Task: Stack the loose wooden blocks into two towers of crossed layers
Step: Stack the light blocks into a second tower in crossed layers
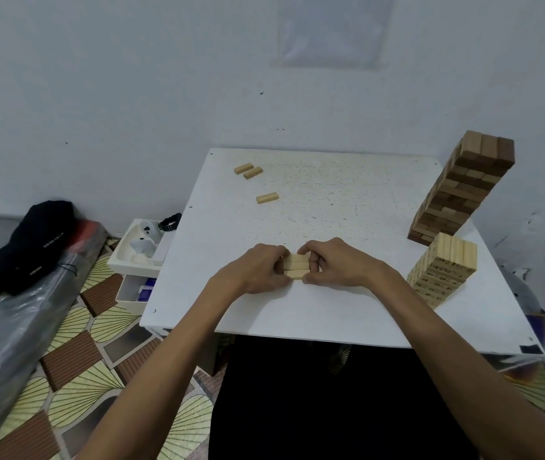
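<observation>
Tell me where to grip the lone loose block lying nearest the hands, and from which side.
Probably pinch the lone block across its two long side faces, coming from above. It lies flat on the table, clear of the pair of blocks, so both sides are open.

free: table centre (330, 200) | obstacles: two towers right (463, 187), three loose blocks far-left (267, 197)
</observation>
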The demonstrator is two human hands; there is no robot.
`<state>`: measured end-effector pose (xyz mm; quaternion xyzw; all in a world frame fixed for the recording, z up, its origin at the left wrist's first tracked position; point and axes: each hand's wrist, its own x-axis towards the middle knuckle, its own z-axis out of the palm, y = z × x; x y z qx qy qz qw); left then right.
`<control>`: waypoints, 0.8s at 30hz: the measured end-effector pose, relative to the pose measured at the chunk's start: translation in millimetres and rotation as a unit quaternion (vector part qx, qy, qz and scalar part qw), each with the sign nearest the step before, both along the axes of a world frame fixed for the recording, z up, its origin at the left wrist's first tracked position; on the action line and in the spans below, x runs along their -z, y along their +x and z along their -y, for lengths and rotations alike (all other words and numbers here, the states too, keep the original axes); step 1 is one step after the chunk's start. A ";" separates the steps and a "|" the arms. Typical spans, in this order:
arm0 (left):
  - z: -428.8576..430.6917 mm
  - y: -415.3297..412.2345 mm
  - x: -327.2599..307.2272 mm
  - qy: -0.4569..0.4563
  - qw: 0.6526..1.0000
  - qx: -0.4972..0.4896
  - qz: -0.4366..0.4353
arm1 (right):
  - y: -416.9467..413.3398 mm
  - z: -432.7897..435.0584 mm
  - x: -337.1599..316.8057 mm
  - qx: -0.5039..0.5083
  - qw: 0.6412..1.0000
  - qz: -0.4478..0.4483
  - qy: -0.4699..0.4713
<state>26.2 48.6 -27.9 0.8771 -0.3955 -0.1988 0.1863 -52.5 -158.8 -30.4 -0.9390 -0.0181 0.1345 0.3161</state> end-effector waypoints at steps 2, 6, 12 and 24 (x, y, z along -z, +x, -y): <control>-0.7 -1.6 -1.2 -0.009 1.000 0.003 -0.002 | -3.1 -0.7 -0.9 0.014 1.000 0.001 0.012; -2.1 -4.6 -1.6 -0.044 0.999 -0.020 -0.006 | -9.3 -5.4 1.1 0.050 0.998 0.036 0.020; -2.2 -1.3 2.2 -0.051 0.998 -0.022 0.005 | -13.9 -5.7 8.4 0.090 0.992 0.056 0.063; 0.1 -2.6 1.9 -0.063 0.997 -0.036 0.028 | -29.3 -4.8 10.9 0.057 0.991 0.075 0.098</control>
